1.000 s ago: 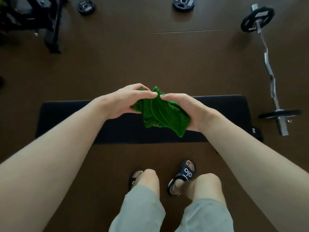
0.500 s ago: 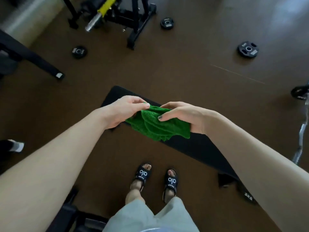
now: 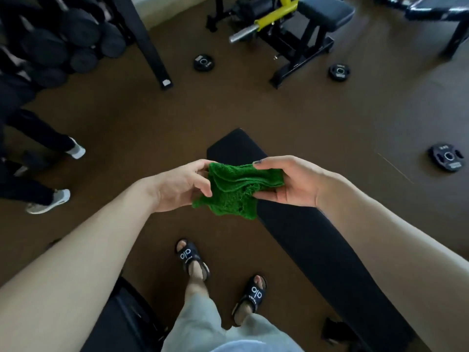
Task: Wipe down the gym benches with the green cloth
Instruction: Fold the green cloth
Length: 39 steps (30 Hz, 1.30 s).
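Observation:
A crumpled green cloth [image 3: 236,190] hangs in the air between both hands, above the near end of a flat black gym bench [image 3: 312,252]. My left hand [image 3: 181,186] pinches the cloth's left edge with fingers and thumb. My right hand [image 3: 291,182] grips its right side, thumb on top and fingers beneath. The bench runs diagonally from the centre toward the lower right, and the cloth is held clear of its pad. Another padded bench [image 3: 326,8] stands at the back.
Several weight plates [image 3: 203,62] [image 3: 339,71] [image 3: 446,157] lie on the brown floor. A machine with a yellow bar [image 3: 274,17] stands at the back. Another person's legs and shoes [image 3: 48,199] are at the left. Dark equipment [image 3: 121,323] sits by my left leg.
The view has swung left and the bench now lies diagonally to my right. My hands have spread the cloth wider between them, still holding it above the bench.

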Available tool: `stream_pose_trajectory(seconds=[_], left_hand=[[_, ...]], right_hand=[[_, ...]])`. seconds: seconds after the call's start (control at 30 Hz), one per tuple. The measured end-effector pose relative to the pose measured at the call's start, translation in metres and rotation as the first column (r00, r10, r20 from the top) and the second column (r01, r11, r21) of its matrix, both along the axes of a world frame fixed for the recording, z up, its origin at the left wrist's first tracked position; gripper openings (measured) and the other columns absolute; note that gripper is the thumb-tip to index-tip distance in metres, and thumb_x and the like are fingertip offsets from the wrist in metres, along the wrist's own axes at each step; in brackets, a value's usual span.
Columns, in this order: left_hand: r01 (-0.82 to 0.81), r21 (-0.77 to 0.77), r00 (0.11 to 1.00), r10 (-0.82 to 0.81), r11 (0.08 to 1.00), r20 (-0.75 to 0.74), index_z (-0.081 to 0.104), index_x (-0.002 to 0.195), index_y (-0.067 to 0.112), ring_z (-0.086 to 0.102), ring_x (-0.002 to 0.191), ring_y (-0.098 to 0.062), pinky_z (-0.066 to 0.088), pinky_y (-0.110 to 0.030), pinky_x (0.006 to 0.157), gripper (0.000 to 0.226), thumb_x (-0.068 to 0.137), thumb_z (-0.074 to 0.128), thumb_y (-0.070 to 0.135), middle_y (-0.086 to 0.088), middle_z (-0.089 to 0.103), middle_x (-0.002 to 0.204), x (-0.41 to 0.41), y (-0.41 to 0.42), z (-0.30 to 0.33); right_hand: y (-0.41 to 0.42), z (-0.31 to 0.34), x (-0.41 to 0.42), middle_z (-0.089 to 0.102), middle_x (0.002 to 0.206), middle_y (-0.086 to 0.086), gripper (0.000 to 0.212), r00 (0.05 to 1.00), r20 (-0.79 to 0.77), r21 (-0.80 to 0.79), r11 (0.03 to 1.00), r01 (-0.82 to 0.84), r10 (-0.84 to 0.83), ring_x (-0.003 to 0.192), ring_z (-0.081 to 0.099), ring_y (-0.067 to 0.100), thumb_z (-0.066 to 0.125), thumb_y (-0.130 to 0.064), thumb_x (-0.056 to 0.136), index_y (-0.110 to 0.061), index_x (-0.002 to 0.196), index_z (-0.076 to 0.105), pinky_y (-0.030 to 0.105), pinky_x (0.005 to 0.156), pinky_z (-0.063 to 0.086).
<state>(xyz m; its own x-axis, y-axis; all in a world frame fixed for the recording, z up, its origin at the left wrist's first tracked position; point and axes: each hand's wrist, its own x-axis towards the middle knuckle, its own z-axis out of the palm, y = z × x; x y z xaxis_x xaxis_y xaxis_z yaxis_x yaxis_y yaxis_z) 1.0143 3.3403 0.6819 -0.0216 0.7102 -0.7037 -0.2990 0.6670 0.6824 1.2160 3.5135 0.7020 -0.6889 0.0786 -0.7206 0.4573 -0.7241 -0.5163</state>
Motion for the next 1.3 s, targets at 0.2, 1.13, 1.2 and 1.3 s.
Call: stream_pose_trajectory(seconds=[0.2,1.13,1.2,1.3], left_hand=[[-0.254,-0.085,0.963,0.243,0.964,-0.118,0.066,0.128,0.021,0.073,0.108,-0.014,0.056,-0.036,0.093,0.028,0.109,0.048,0.031,0.000,0.076,0.120,-0.041,-0.027,-0.019],[-0.817,-0.104,0.534,0.674,0.568,-0.511,0.055,0.085,0.013,0.060,0.091,-0.026,0.042,-0.040,0.080,0.041,0.090,0.068,0.052,-0.007,0.061,0.092,-0.325,-0.242,-0.048],[-0.856,-0.129,0.491,0.709,0.501,-0.506,0.059,0.101,0.008,0.062,0.101,-0.029,0.046,-0.040,0.087,0.051,0.086,0.070,0.055,-0.011,0.065,0.106,-0.333,-0.252,-0.049],[-0.888,-0.166,0.451,0.743,0.429,-0.494,0.055,0.122,0.021,0.056,0.114,-0.020,0.047,-0.045,0.103,0.059,0.080,0.078,0.056,0.001,0.058,0.124,-0.340,-0.266,-0.037]], right_hand=[[-0.021,-0.015,-0.081,0.072,0.119,0.008,0.041,0.985,0.053,-0.009,0.986,-0.164,0.165,0.097,0.074,0.020,0.072,-0.025,0.087,-0.014,0.126,0.067,0.029,0.074,0.063],[-0.211,-0.056,-0.483,0.038,0.161,-0.002,0.059,0.795,0.266,0.592,0.559,-0.581,0.545,0.146,0.039,0.022,0.055,-0.035,0.104,-0.028,0.159,0.033,0.044,0.120,0.036],[-0.220,-0.059,-0.506,0.042,0.158,-0.002,0.054,0.762,0.271,0.617,0.501,-0.607,0.589,0.143,0.042,0.021,0.054,-0.033,0.105,-0.029,0.157,0.038,0.045,0.119,0.037],[-0.233,-0.062,-0.539,0.046,0.154,-0.004,0.049,0.687,0.245,0.634,0.424,-0.647,0.684,0.140,0.046,0.021,0.051,-0.029,0.103,-0.037,0.151,0.044,0.048,0.117,0.039]])
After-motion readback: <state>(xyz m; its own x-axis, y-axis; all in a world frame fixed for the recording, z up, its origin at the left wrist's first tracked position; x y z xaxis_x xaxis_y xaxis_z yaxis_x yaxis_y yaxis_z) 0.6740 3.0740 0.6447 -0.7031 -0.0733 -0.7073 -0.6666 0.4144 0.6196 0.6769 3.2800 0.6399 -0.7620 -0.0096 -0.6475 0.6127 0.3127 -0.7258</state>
